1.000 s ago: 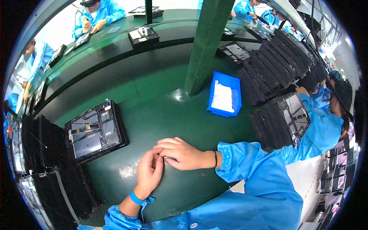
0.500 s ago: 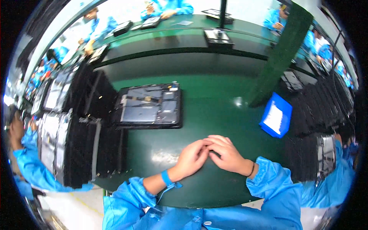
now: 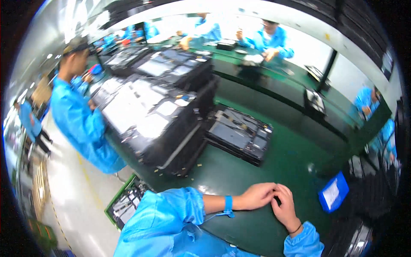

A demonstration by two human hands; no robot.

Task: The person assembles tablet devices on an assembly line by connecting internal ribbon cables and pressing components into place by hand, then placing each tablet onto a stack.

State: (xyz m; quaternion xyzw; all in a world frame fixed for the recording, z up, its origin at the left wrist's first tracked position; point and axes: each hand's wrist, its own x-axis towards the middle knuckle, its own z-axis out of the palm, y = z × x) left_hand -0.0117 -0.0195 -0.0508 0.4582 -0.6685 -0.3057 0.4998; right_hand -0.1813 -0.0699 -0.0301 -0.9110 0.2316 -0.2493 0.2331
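My left hand [image 3: 256,197] and my right hand [image 3: 284,209] rest together on the green tabletop [image 3: 295,156], their fingertips meeting and overlapping. The fingers of both are closed, and I see nothing held in them. A blue strap with a thin cord circles my left wrist; a dark band is on the right one. Beyond my hands lies a short stack of flat black electronic panels [image 3: 239,132], with grey plates and cables on its upper face. To the right, a blue plastic bin [image 3: 334,192] with a white label stands on the table.
Tall piles of similar panels [image 3: 145,105] fill the left of the table, with small scraps beside them. More dark stacks [image 3: 364,205] stand at the right. A green crate of parts [image 3: 128,200] sits low at the left, and a co-worker [image 3: 79,115] stands behind the piles.
My view has swung to the left, bringing the co-worker, the floor and the crate into sight. My hands stay joined on the table.
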